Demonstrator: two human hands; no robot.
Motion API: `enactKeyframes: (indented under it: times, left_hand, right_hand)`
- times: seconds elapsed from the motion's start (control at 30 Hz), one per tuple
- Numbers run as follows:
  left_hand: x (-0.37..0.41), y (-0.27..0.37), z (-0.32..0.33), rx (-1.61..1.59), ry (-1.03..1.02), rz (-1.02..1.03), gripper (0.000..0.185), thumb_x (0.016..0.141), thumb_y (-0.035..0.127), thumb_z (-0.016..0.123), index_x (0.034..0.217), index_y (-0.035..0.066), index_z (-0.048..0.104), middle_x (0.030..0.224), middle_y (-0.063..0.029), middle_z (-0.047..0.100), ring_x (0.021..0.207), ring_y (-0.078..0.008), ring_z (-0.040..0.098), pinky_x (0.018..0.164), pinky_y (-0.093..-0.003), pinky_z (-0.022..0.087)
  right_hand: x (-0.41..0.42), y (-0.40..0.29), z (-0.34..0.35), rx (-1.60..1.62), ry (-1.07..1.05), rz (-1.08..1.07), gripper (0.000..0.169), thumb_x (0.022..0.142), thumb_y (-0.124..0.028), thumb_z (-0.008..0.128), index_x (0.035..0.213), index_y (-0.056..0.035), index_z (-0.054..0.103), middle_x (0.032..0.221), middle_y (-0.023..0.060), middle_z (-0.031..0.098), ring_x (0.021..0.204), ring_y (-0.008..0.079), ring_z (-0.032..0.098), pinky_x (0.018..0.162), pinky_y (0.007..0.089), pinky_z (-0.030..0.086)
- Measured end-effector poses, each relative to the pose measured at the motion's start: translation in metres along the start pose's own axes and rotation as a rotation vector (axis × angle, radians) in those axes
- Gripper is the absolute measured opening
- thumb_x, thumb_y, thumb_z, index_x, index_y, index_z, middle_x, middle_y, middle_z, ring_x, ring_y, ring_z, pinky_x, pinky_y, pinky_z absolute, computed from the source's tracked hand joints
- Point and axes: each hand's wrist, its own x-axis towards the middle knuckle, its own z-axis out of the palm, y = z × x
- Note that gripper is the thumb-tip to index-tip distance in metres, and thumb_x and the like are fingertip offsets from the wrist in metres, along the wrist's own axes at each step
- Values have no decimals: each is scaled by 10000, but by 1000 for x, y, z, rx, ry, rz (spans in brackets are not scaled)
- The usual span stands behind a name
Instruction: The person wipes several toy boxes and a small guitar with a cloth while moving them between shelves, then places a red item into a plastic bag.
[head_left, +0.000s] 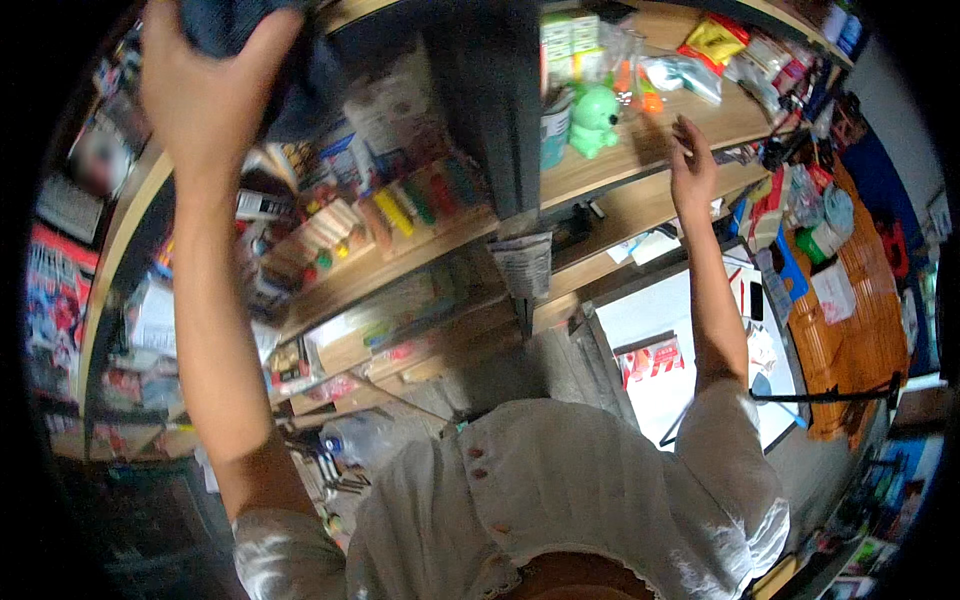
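Observation:
At the upper left, my left hand (199, 97) is raised, thumb and fingers spread around a dark blue fabric item (225, 26). The top of that item and some of my fingertips run out of the picture. My right hand (691, 169) hangs in front of the right-hand wooden shelf (660, 139), fingers loosely bent and holding nothing. A mint-green bear figure (594, 124) sits on this shelf, left of my right hand. Beside it is a teal and white cup (555, 135). Clear plastic packets with orange pieces (649, 97) lie behind.
A dark upright panel (514, 97) divides the shelves. The blurred left shelf (390, 255) holds wooden blocks (330, 232) and colored sticks (394, 210). Lower right, a white tabletop (652, 405) bears a red and white packet (652, 360) and a black phone-like object (756, 300).

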Motion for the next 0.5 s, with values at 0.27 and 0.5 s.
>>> enactKeyframes:
  times: [0.27,0.5]
  left_hand:
    - [-37,12,-8,-420,367,-170,573,619,262,752,1049,-21,500,1002,-139,566,926,-275,537,833,-341,405]
    - [-194,115,-45,-853,-485,-291,1012,507,332,778,1335,61,266,1268,-184,424,1178,-315,423,971,-397,349]
  right_hand:
    - [-98,-87,-7,305,-171,148,330,856,-30,508,1185,-8,482,1012,78,577,811,76,525,733,210,437]
    - [-184,-178,20,946,-541,212,549,765,-42,577,1270,6,367,1182,123,488,1065,181,469,930,325,352]
